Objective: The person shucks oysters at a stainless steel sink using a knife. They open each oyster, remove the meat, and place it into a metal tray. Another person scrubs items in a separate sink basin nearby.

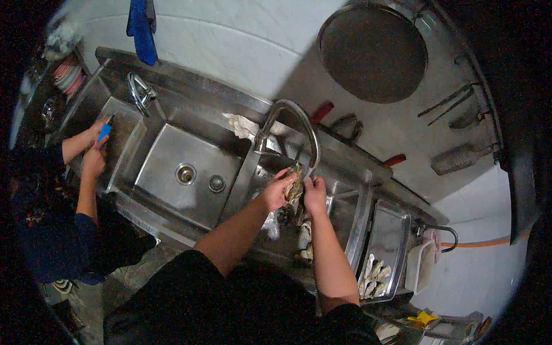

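My left hand [275, 192] holds an oyster [294, 189] in its shell beneath the gooseneck faucet [312, 133] of a steel sink. Close by on the right, my right hand [315, 196] is closed around something at the faucet's spout end; whether that is the spout or a small tool, I cannot tell. Below my hands, more pale shells [305, 233] lie along the sink. A steel tray [388, 228] to the right holds several oysters [375, 276]. On the ledge behind the faucet is a crumpled white cloth [242, 126].
At the left, a co-worker's hands [98, 146] hold a blue-handled tool [104, 132] over another basin. Between us lies a steel sink basin [189, 159] with a drain, and a second faucet [140, 94] stands behind it. A white plastic container [420, 267] is beyond the tray.
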Available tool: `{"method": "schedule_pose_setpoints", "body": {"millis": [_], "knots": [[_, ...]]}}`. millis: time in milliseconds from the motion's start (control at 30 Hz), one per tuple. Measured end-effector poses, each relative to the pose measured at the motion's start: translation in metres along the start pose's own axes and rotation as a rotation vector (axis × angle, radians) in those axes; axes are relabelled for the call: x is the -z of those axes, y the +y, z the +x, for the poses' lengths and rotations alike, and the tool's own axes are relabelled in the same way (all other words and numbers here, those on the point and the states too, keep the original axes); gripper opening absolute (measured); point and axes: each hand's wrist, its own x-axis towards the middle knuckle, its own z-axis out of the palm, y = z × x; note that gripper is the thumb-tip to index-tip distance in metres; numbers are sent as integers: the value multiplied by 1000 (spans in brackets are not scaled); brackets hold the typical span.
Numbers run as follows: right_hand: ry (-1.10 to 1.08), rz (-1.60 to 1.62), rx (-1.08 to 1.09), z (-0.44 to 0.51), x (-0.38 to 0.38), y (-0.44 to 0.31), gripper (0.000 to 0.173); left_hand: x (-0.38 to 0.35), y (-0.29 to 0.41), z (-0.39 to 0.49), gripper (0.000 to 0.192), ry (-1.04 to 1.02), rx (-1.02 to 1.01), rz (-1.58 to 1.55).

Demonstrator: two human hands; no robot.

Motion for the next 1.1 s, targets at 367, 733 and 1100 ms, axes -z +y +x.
{"method": "schedule_pose_setpoints", "body": {"millis": [367, 733, 1100], "knots": [[-83, -170, 162, -50, 62, -16, 15, -5, 28, -14, 26, 47, -161, -15], [-261, -949, 595, -88, 96, -78, 19, -2, 21, -4, 32, 211, -236, 80], [-177, -937, 523, -83, 98, -66, 17, 6, 19, -2, 30, 350, -211, 243]]}}
